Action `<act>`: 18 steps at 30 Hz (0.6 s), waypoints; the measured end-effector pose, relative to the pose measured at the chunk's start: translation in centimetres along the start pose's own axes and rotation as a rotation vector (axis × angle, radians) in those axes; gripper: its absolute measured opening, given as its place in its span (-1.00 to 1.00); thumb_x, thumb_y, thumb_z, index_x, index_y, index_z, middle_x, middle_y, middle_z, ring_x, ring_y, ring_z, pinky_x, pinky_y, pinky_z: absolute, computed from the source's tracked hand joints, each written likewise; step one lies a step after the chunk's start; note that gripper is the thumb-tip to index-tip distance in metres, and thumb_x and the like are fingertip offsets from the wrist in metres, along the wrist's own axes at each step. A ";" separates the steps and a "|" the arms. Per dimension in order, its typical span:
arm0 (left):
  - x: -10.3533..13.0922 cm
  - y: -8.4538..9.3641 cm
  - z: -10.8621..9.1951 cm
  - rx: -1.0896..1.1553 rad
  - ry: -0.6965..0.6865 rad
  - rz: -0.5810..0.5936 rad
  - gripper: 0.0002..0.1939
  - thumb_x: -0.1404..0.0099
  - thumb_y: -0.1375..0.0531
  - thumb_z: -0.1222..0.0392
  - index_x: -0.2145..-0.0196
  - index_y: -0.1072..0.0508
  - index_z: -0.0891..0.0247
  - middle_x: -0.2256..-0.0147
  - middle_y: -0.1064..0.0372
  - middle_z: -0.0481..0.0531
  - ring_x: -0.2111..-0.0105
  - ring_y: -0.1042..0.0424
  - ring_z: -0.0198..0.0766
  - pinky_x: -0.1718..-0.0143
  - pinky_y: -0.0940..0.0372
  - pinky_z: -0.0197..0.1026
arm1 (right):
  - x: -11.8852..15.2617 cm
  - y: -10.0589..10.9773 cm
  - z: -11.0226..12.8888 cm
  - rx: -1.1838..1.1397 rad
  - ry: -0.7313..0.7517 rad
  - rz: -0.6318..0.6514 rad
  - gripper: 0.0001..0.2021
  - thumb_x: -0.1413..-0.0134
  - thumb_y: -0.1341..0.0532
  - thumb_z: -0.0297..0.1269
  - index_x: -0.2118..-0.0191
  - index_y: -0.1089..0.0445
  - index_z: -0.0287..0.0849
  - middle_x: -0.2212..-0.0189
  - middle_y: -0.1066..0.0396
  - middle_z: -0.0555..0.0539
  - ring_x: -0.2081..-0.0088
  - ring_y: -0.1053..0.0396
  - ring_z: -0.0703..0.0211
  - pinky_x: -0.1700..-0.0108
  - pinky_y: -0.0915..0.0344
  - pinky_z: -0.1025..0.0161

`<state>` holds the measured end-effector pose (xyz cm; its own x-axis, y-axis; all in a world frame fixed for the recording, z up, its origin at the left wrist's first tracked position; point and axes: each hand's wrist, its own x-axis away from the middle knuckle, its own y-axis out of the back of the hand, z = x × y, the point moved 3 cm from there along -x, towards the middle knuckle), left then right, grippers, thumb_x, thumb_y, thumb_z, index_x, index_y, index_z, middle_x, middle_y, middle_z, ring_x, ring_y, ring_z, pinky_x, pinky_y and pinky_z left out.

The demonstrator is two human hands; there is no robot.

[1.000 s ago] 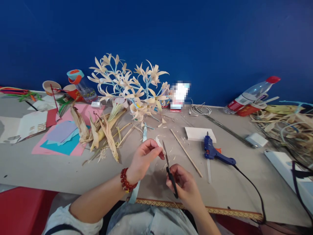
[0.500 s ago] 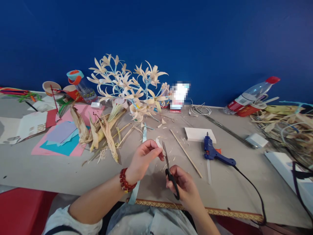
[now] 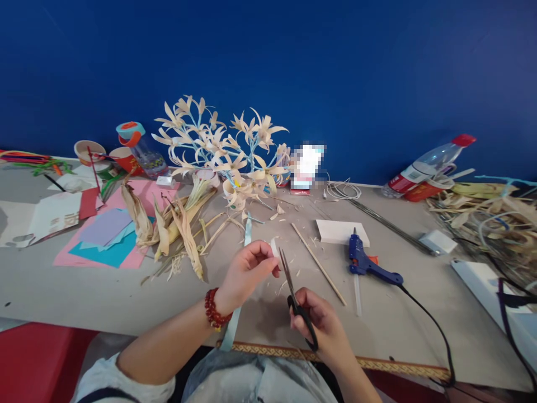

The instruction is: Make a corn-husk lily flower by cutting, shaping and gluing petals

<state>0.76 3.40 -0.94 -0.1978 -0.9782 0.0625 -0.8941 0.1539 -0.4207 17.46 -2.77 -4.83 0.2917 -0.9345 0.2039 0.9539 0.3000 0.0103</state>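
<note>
A small pale strip, seemingly corn husk, is pinched in my left hand with its tip sticking up past the fingers. My right hand grips black-handled scissors, their blades pointing up and slightly parted, just right of the left fingertips. Small pale trimmings lie on the table beneath. A light blue ribbon runs under my left wrist. Behind my hands stand husk flowers on blue stems.
Dried corn husks and coloured paper lie on the left. A thin stick, a blue glue gun with its cord and a white box are on the right. A plastic bottle leans by the wall.
My right hand and the scissors have shifted slightly right and down, away from the left fingers. My left hand has barely moved and still pinches the pale strip.
</note>
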 end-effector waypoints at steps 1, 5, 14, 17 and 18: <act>0.0 -0.1 -0.1 -0.020 0.003 0.005 -0.79 -0.16 -0.32 0.14 0.44 -0.36 0.27 0.52 -0.36 -0.10 0.49 -0.37 -0.36 0.37 -0.29 -0.27 | 0.2 0.2 0.0 0.000 -0.008 0.006 -0.45 0.12 -0.27 0.31 0.46 -0.17 -0.13 0.56 -0.19 0.06 0.51 -0.10 0.26 0.45 -0.05 0.31; 0.0 -0.3 -0.2 -0.128 0.033 0.058 -0.79 -0.16 -0.30 0.14 0.46 -0.36 0.29 0.51 -0.36 -0.06 0.50 -0.34 -0.36 0.40 -0.29 -0.27 | 0.8 0.7 0.0 -0.006 -0.071 0.041 -0.42 0.15 -0.27 0.34 0.47 -0.16 -0.12 0.57 -0.13 0.09 0.51 -0.05 0.27 0.47 0.00 0.32; 0.0 -0.1 0.7 -0.259 0.103 0.205 -0.86 -0.20 -0.23 0.23 0.45 -0.33 0.28 0.51 -0.35 -0.06 0.51 -0.33 -0.37 0.43 -0.27 -0.30 | 0.7 0.9 0.2 0.002 -0.087 0.026 -0.44 0.16 -0.31 0.28 0.48 -0.15 -0.13 0.57 -0.09 0.10 0.51 -0.01 0.29 0.47 0.03 0.33; 0.0 -0.1 0.6 -0.251 0.110 0.211 -0.85 -0.19 -0.24 0.23 0.46 -0.33 0.29 0.52 -0.35 -0.06 0.51 -0.33 -0.38 0.44 -0.27 -0.31 | 0.7 0.9 0.1 -0.023 -0.093 0.032 -0.44 0.18 -0.33 0.27 0.48 -0.16 -0.13 0.58 -0.10 0.11 0.52 -0.02 0.29 0.47 0.02 0.34; 0.0 -0.1 0.6 -0.245 0.111 0.213 -0.85 -0.19 -0.24 0.23 0.46 -0.33 0.29 0.52 -0.35 -0.06 0.51 -0.33 -0.38 0.44 -0.26 -0.32 | 0.8 0.9 0.1 -0.029 -0.094 0.030 -0.45 0.19 -0.34 0.26 0.49 -0.16 -0.13 0.58 -0.10 0.11 0.52 -0.02 0.29 0.48 0.02 0.34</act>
<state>1.07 3.29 -1.42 -0.4211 -0.9014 0.1009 -0.8953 0.3953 -0.2054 18.53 -3.22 -4.61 0.3136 -0.9027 0.2946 0.9468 0.3208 -0.0250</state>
